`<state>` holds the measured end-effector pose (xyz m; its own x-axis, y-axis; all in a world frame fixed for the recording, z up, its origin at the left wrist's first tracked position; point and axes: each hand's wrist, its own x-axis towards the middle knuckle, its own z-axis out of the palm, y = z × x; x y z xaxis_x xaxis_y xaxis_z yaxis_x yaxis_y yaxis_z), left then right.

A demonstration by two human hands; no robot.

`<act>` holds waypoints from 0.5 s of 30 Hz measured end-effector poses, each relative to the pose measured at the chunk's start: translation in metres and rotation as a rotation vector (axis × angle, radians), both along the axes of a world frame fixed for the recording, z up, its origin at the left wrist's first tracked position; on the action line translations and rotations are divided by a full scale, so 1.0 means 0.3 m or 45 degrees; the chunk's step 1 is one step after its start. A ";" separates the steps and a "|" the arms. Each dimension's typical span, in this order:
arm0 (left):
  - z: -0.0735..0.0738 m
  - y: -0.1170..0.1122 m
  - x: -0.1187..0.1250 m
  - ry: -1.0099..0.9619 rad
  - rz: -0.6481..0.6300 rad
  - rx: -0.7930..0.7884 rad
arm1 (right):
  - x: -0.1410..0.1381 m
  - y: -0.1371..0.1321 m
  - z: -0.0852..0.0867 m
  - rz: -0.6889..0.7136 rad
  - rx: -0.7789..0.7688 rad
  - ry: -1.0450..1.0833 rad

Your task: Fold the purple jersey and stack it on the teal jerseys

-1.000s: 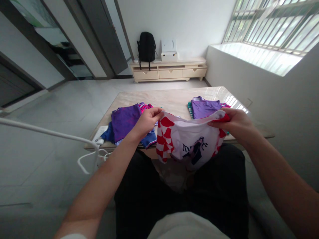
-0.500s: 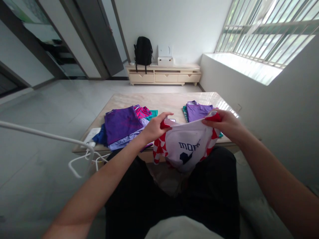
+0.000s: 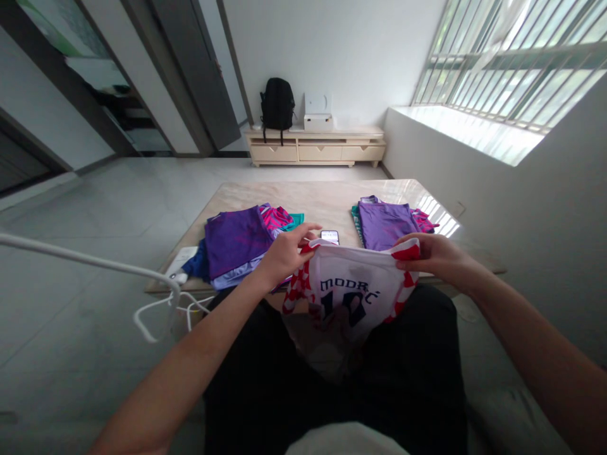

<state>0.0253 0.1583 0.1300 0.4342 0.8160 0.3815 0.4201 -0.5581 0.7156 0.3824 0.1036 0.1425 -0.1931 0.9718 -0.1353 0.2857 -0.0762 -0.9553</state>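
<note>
Between my hands hangs a white football jersey with red checks and dark lettering, held by its top edge above my knees. My left hand is closed on the upper left corner, thumb and fingers pinching the cloth. Its upper right corner, with a red patch, is gripped by my right hand. The lower part of the jersey droops between my legs. Just beyond its top edge a phone lies on the table.
A pile of folded clothes, topped by a dark purple garment, lies on the table's left. Another pile with a purple garment lies on the right. A white rod crosses the left side. A backpack stands on the far cabinet.
The jersey is stretched flatter and hangs slightly lower, so its name and number show more fully. Both hands have come down a little, and the phone is now more exposed.
</note>
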 end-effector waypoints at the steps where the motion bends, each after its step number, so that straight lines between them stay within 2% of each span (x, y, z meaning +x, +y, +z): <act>1: 0.003 -0.004 0.001 0.068 0.034 0.062 | -0.004 -0.005 -0.004 -0.001 0.006 -0.037; 4: 0.013 -0.011 0.006 0.183 0.085 0.217 | -0.014 -0.013 -0.016 0.020 0.041 -0.166; 7: 0.019 -0.014 0.006 0.165 0.094 0.285 | -0.016 -0.017 -0.026 0.026 0.072 -0.226; 9: 0.020 -0.017 0.003 0.082 0.082 0.193 | -0.011 -0.019 -0.030 0.003 0.083 -0.212; 15: 0.020 -0.014 -0.016 -0.227 0.020 -0.302 | 0.015 -0.020 -0.048 -0.152 0.063 -0.179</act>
<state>0.0204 0.1541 0.1361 0.3641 0.8976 0.2483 0.2837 -0.3608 0.8885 0.3868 0.0977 0.1282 -0.0589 0.9928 -0.1040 0.4083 -0.0711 -0.9101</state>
